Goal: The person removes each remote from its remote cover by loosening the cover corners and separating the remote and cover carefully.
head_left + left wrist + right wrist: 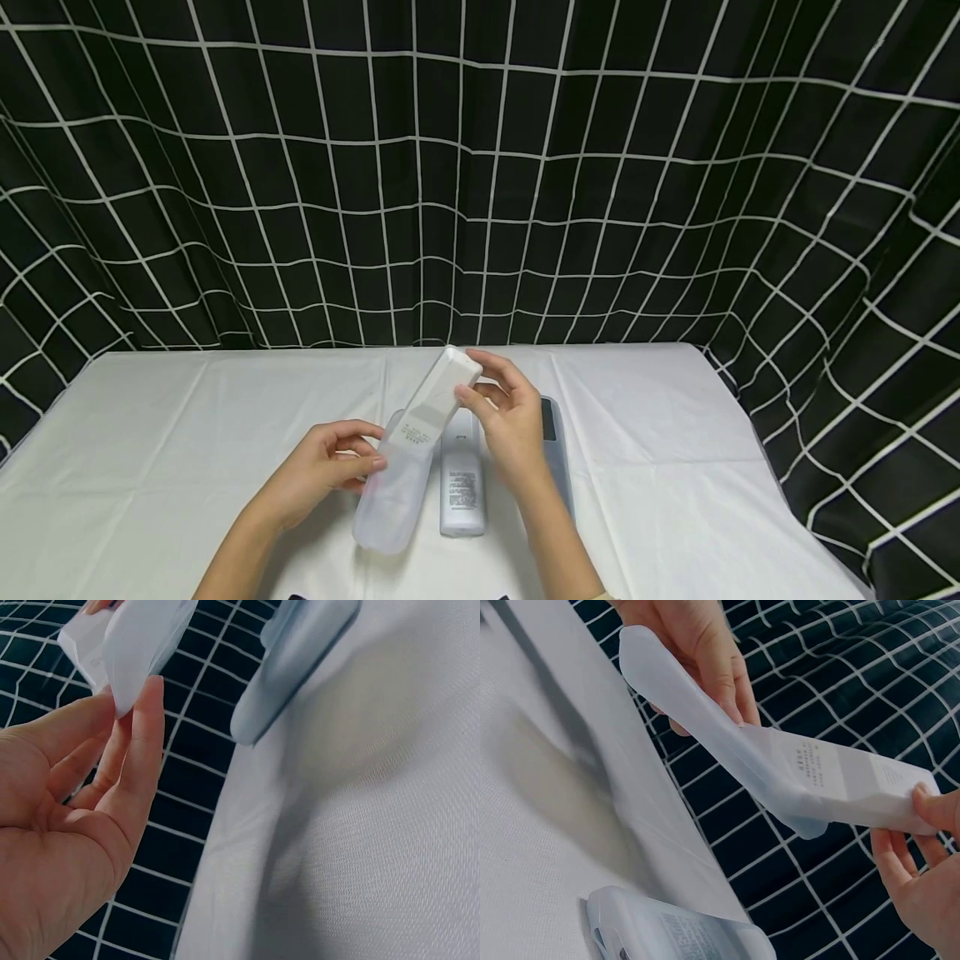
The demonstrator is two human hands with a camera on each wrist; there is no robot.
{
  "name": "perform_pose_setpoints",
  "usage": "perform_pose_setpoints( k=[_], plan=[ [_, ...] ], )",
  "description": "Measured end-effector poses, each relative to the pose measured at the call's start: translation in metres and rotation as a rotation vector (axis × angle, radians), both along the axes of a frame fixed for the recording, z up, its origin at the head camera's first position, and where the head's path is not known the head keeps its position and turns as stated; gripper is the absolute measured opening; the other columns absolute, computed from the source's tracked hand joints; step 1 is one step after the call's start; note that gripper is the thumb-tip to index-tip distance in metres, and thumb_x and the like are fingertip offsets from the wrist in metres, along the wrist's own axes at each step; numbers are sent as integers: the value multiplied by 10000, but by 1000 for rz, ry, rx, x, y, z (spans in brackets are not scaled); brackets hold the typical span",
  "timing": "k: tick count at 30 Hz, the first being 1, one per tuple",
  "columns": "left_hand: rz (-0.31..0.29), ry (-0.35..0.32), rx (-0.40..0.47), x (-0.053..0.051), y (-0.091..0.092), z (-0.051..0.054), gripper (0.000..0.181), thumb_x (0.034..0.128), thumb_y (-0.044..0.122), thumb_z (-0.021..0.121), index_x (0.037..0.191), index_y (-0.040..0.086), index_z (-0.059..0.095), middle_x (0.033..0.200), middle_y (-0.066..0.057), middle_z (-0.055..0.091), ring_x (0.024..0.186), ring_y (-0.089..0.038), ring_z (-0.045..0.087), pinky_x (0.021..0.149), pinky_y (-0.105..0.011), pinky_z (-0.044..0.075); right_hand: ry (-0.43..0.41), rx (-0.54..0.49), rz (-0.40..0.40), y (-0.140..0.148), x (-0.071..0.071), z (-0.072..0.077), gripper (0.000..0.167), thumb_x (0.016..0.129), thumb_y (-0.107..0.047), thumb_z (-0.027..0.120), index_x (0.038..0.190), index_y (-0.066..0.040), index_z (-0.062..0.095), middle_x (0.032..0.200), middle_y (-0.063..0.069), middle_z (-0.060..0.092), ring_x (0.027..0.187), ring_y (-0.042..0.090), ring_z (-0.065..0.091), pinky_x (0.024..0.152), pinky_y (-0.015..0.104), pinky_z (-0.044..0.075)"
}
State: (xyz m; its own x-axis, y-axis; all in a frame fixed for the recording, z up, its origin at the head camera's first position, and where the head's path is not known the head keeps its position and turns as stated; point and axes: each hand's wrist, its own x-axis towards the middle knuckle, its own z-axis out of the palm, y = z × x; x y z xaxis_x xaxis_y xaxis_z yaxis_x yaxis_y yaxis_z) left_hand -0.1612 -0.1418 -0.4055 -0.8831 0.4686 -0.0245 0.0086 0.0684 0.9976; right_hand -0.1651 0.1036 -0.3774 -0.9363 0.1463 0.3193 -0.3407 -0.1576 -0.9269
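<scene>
A white remote control (435,396) is held tilted, its lower part inside a translucent soft sleeve (392,508). The left hand (315,471) pinches the sleeve's side near its opening; in the left wrist view its thumb and fingertips meet on the sleeve (142,645). The right hand (510,417) grips the bare upper end of the remote between thumb and fingers. In the right wrist view printed text shows on the remote (862,776), and the sleeve (697,712) bends away from it. Both are raised off the table.
A second remote in a translucent cover (462,492) lies on the white cloth-covered table (660,467), just right of the held sleeve. Farther right, partly behind the right hand, is a grey-blue item with a dark panel (558,458). A black curtain with white grid lines (450,183) hangs behind.
</scene>
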Motion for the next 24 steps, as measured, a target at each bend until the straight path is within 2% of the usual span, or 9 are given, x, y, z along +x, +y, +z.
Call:
perform_pose_setpoints(
  k=[24],
  plan=[
    [28,2,-21,-1,-3,4,406,971,-1,703,1311,-172,562,937,21,687,822,-71,704,738,-291,637,35,-85,-22,2,6,12,465,897,202,661,1348,120,579,1137,-1,667,897,124,687,821,245,608]
  ],
)
